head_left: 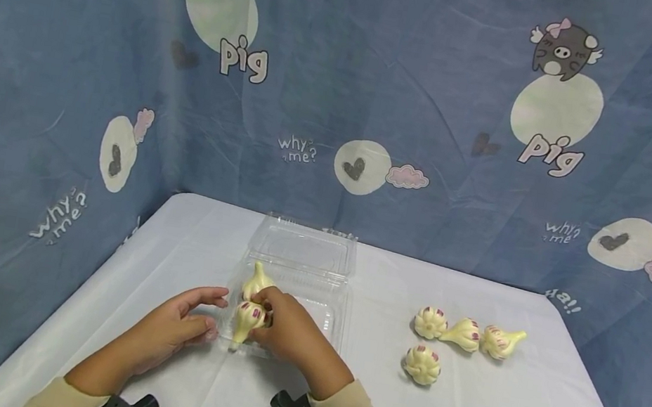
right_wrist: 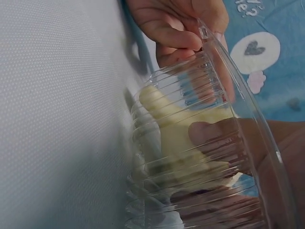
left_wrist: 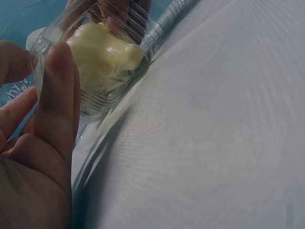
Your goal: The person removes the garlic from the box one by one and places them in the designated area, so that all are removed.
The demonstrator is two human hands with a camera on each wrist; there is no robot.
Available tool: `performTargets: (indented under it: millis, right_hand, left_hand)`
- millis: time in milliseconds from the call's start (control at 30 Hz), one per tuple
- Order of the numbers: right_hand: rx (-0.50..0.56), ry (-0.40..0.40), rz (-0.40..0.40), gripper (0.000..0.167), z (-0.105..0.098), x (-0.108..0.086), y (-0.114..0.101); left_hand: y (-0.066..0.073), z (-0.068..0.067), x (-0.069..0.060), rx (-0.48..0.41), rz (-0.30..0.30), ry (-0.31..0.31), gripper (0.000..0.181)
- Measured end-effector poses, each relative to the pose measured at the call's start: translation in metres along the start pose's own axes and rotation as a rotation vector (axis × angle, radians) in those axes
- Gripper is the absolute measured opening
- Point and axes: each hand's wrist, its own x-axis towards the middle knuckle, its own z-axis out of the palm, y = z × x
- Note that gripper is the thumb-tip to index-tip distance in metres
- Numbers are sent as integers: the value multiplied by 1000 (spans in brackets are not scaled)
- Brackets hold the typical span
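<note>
A clear plastic clamshell box lies on the table with its lid folded back. Two garlic bulbs are on its left side: the far garlic bulb and the near garlic bulb, whose stem points toward me. My right hand reaches into the box and grips the near bulb, thumb against its side; the wall partly blurs this in the right wrist view. At the box's left corner, my left hand pinches the rim between thumb and fingers.
Several more garlic bulbs lie on the white table to the right: a row with a middle bulb, and a single bulb nearer to me. A blue printed curtain hangs behind the table and along its sides.
</note>
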Motion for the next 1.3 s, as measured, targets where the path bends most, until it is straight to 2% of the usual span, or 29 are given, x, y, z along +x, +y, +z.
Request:
performTargets:
  millis: [600, 967, 1300]
  right_hand:
    - [27, 29, -4, 48, -4, -6, 0]
    - [43, 14, -47, 46, -10, -4, -2]
    - [58, 59, -47, 43, -14, -11, -1]
  left_hand:
    - [-6, 0, 2, 4, 9, -7, 66]
    - [-1, -1, 0, 26, 16, 4, 65]
    - [-3, -2, 2, 26, 18, -2, 66]
